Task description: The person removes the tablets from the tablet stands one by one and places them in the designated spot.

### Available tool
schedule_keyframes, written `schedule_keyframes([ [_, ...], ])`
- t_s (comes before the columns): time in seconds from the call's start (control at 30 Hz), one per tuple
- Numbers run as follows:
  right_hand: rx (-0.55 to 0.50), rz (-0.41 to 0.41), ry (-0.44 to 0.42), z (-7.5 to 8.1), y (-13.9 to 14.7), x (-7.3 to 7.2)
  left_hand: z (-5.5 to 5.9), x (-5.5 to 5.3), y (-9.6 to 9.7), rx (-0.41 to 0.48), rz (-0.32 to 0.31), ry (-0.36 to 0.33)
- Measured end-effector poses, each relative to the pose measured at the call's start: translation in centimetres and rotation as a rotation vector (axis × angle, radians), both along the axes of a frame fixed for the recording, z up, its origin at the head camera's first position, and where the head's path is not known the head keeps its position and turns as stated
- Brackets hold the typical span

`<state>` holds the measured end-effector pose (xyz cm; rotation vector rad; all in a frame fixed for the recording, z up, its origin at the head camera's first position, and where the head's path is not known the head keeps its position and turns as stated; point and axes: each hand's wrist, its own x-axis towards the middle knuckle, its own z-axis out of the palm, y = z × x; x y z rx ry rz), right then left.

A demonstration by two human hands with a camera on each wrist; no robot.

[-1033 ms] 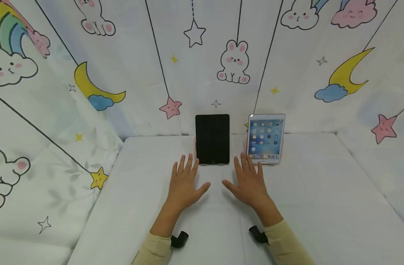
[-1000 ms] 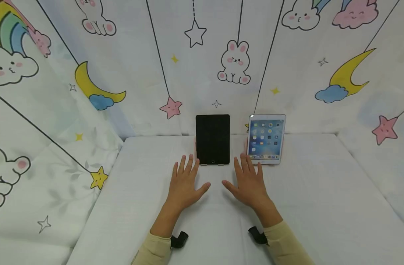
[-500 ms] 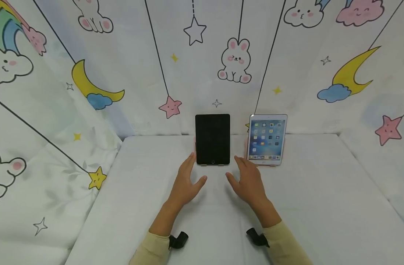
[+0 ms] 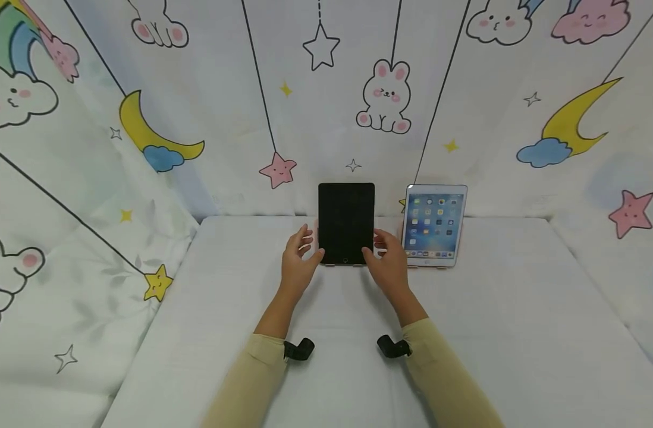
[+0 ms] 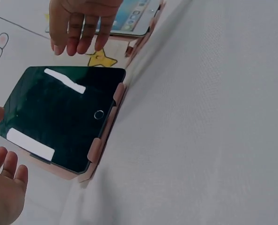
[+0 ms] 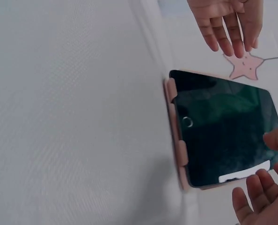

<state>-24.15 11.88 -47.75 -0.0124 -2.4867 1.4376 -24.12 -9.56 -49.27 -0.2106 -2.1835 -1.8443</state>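
Note:
A black tablet (image 4: 346, 221) with a dark screen stands propped on a pink stand (image 5: 94, 150) whose front lips hold its lower edge. My left hand (image 4: 297, 264) is at its left side, thumb near the lower left corner and fingers slightly bent. On the other side my right hand (image 4: 388, 264) has its thumb by the lower right corner. In both wrist views the fingers stand apart from the tablet's sides; whether either thumb touches the glass I cannot tell. A white tablet (image 4: 435, 223) with a lit screen of app icons stands to the right of my right hand.
A white-covered table (image 4: 492, 327) lies under both stands. Behind it hangs a patterned cloth (image 4: 225, 71) with moons, stars and rabbits. Black wrist cameras (image 4: 300, 349) sit on the cuffs of beige sleeves (image 4: 254, 371).
Both hands have moved forward from the table in front of the tablets to the two sides of the black tablet. Their fingers have turned inward. Neither tablet has visibly moved.

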Motion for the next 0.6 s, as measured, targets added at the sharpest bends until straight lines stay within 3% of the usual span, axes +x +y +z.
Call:
schedule_keyframes([
  [0.13,-0.055,-0.042,-0.031,-0.9,-0.5,-0.9,-1.1,-1.2,0.5,0.045,0.03,-0.048],
  [0.33,-0.106,-0.092,-0.07,-2.3,-0.8,-1.7,-2.0,-1.9,1.4,0.153,0.061,-0.112],
  [0.6,-0.179,-0.13,-0.069,-3.1,-0.9,-2.5,-2.4,-2.8,2.1,0.138,0.112,-0.141],
])
